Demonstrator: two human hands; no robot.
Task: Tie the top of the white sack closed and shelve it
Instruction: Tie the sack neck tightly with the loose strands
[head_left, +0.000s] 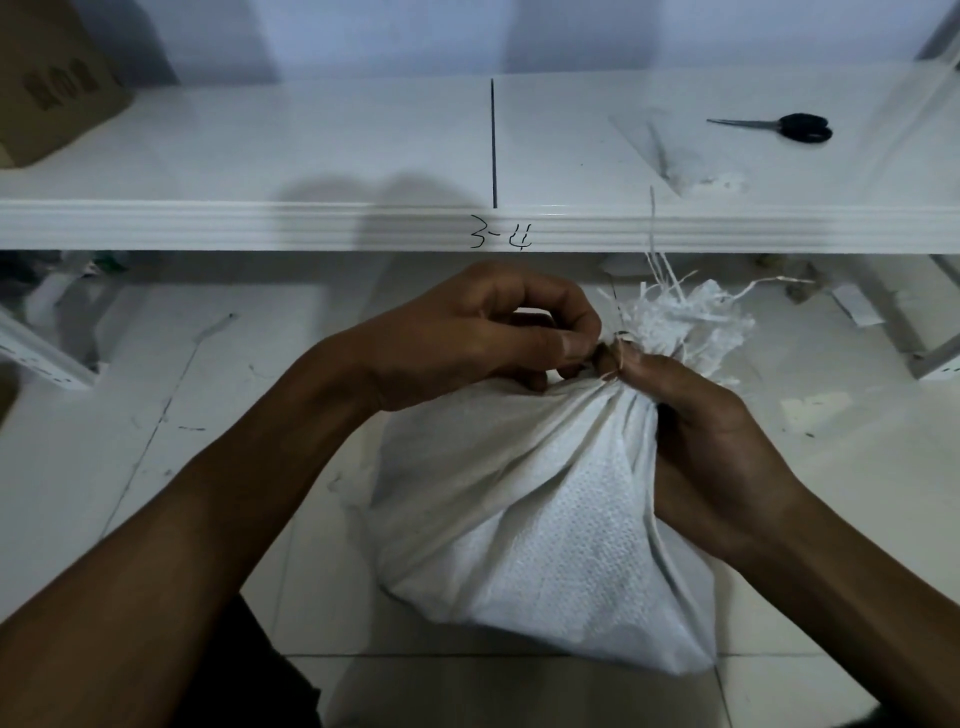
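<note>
A full white woven sack (535, 525) stands on the tiled floor in front of me. Its top is gathered into a tight neck (615, 382), and the frayed mouth (680, 322) fans out above to the right. A thin tie (618, 353) circles the neck. My left hand (483, 338) pinches the tie at the neck with thumb and fingers. My right hand (701, 436) grips the gathered neck from the right side, its thumb pressed against the tie. Loose white strands (655, 260) rise from the mouth toward the shelf.
A white shelf (311, 156) runs across just beyond the sack, its front edge marked "3-4". Black scissors (779, 127) and a clear plastic bag (675, 156) lie on its right half. A cardboard box (52, 78) sits at its far left. Shelf legs stand on both sides.
</note>
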